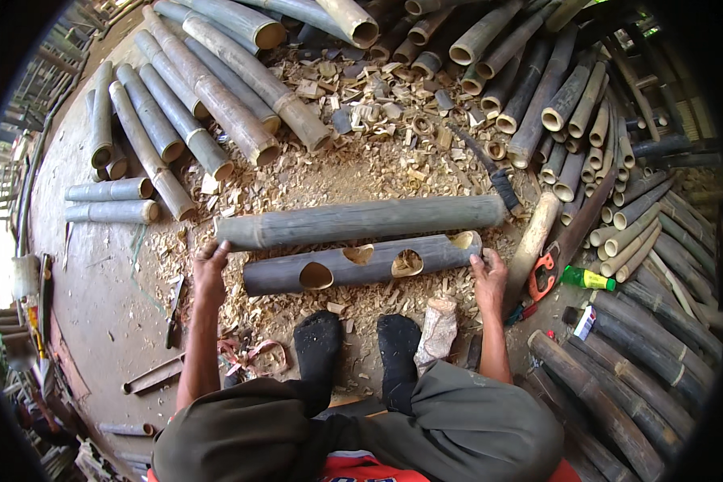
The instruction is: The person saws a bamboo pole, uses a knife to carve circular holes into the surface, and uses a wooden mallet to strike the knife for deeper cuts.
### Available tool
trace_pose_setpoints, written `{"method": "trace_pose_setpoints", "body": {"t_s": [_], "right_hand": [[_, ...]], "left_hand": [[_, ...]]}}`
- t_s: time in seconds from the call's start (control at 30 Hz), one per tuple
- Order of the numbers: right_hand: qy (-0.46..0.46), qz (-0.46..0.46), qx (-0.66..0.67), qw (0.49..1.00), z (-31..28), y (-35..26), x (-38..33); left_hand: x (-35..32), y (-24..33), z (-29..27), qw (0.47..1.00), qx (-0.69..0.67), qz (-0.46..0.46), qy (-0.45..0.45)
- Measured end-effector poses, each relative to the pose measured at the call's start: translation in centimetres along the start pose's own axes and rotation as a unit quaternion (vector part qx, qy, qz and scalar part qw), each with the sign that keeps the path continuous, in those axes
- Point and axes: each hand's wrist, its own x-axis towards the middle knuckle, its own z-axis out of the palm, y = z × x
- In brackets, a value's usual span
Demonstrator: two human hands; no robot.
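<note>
A plain grey-green bamboo tube [369, 221] lies crosswise on the wood chips in front of me. At its left end is my left hand [210, 271], thumb and fingers closed on the edge. Nearer my feet lies a darker bamboo tube [353, 273] with several rounded holes cut in its upper side, showing pale wood. My right hand [488, 277] is closed at this tube's right end, its thumb against the rim. The fingers' undersides are hidden in both hands. The two tubes lie almost parallel, with a narrow gap between them.
Wood chips [361, 165] cover the ground. On the right lie a curved blade with a black-wrapped handle [504, 189], a short log [534, 241], an orange-handled saw [542, 273] and a green bottle [588, 278]. A knife [174, 313] lies left. Bamboo poles [225, 88] are piled around.
</note>
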Motion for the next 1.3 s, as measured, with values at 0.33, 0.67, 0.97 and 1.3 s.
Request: {"method": "trace_pose_setpoints", "body": {"t_s": [0.33, 0.67, 0.97, 1.3], "right_hand": [[0.022, -0.008, -0.005, 1.0, 0.3, 1.0, -0.3], [0.278, 0.007, -0.112, 0.954, -14.5, 8.0, -3.2], [-0.119, 0.253, -0.374, 0.884, -12.3, 10.8, -8.1], [-0.145, 0.309, -0.342, 0.876, -7.1, 9.8, -17.5]], "left_hand": [[-6.0, 1.2, 3.2, 0.981, 0.18, 0.073, -0.007], [-10.4, -3.5, 3.9, 0.991, 0.019, 0.129, -0.027], [-10.6, -3.2, 3.3, 0.991, 0.014, 0.135, -0.009], [-10.9, -3.0, 3.8, 0.992, 0.019, 0.127, -0.005]]}}
